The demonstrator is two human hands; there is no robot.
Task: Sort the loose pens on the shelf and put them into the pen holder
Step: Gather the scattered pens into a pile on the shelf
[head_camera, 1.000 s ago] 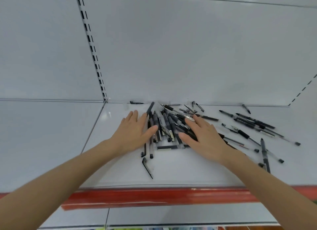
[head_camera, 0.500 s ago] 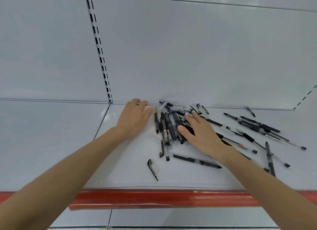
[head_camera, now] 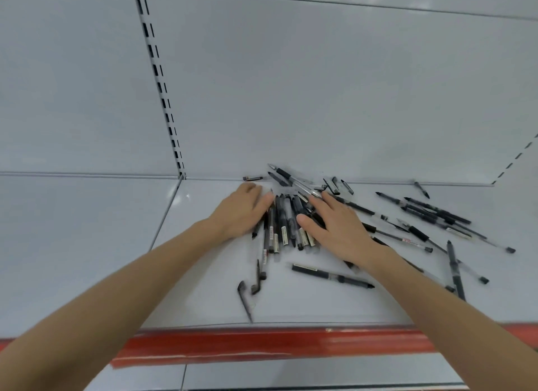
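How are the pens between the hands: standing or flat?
Flat: the pens lie side by side on the shelf, left hand and right hand touching them.

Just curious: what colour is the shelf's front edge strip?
The edge strip is red; head view shows it.

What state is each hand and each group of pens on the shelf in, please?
left hand: open, fingers straight, against the bundle's left side.
right hand: open, flat on the bundle's right side.
bundle of pens: gathered between the hands, roughly parallel, lying flat.
scattered pens: loose, crisscrossed, right of the hands.
single pen: lying alone nearer the front edge.
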